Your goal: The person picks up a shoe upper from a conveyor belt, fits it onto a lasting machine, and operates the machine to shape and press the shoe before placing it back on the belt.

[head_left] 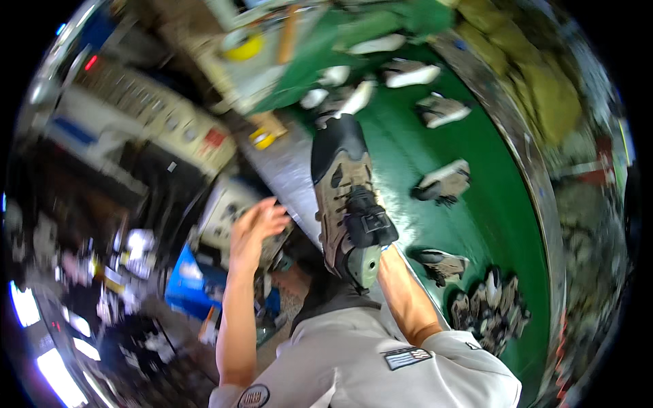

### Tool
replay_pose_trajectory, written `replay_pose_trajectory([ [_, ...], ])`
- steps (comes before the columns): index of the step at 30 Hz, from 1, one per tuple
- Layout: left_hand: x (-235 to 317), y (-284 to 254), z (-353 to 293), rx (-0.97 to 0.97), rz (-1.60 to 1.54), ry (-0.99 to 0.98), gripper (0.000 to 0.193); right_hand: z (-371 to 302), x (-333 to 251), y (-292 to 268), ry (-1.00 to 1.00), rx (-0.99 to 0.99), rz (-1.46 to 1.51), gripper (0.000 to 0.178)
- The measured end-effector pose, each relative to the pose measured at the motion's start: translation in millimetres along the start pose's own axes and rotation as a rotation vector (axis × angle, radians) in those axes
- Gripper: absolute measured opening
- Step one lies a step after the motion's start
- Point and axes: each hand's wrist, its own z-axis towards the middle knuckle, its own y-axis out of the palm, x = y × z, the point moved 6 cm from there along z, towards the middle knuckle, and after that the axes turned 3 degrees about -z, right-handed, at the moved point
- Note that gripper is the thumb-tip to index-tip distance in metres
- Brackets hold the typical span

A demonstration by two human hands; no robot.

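A brown and black lace-up shoe upper (347, 197) stands out lengthwise in front of me, its toe pointing away. Inside its heel opening shows a green shoe last (367, 265). My right hand (387, 257) grips this shoe from beneath; the shoe hides most of the fingers. To the left, my left hand (258, 228) is raised apart from the shoe, its fingers extended and slightly bent, holding nothing.
Several more shoes (443, 180) lie along the green surface (496, 211) to the right, with a cluster of shoes (490, 306) nearer me. A control panel (163, 119) is at left, above a blue bin (194, 282). Yellow tape (243, 44) sits on the far bench.
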Motion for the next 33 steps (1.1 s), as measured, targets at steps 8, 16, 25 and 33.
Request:
replay_pose_trajectory([
  [8,-13.3,-218.7,-137.4,0.425,-0.372,0.120,0.026,44.9,263.8,73.9,0.370,0.001,-0.675,0.053],
  [16,-80.2,-345.6,-239.4,0.904,-0.643,0.212,0.041,70.3,418.7,58.3,0.544,0.064,-0.866,0.049],
  [25,-82.4,-409.7,-256.0,0.948,-0.756,0.482,0.043,113.6,497.8,60.2,0.511,0.034,-0.861,0.054],
  [33,-99.5,-405.2,-210.0,0.909,-0.709,0.444,0.038,155.8,525.0,45.7,0.488,-0.023,-0.786,0.044],
])
